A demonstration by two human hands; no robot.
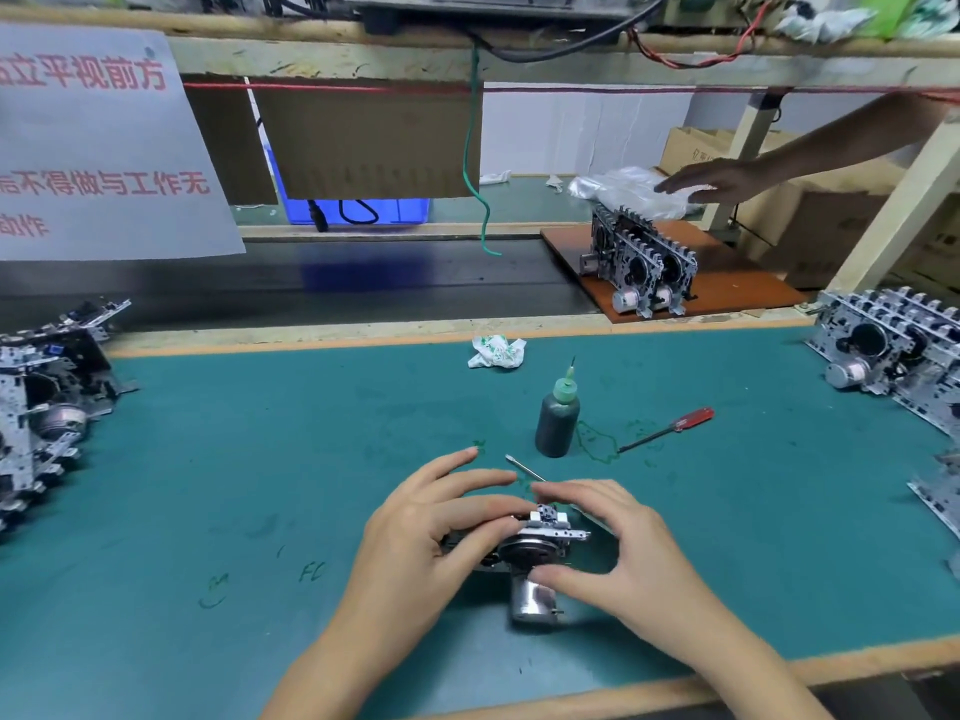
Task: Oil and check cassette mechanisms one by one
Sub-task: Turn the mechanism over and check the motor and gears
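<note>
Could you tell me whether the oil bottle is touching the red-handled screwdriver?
Apart. The head view shows bare green mat between the oil bottle and the tip of the red-handled screwdriver.

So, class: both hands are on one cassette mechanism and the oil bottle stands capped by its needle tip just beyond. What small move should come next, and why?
Probably the right hand lets go and reaches forward for the oil bottle. The left hand already grips the cassette mechanism and could steady it alone, the bottle stands upright untouched on the green mat, and no oiling tool is in either hand.
</note>
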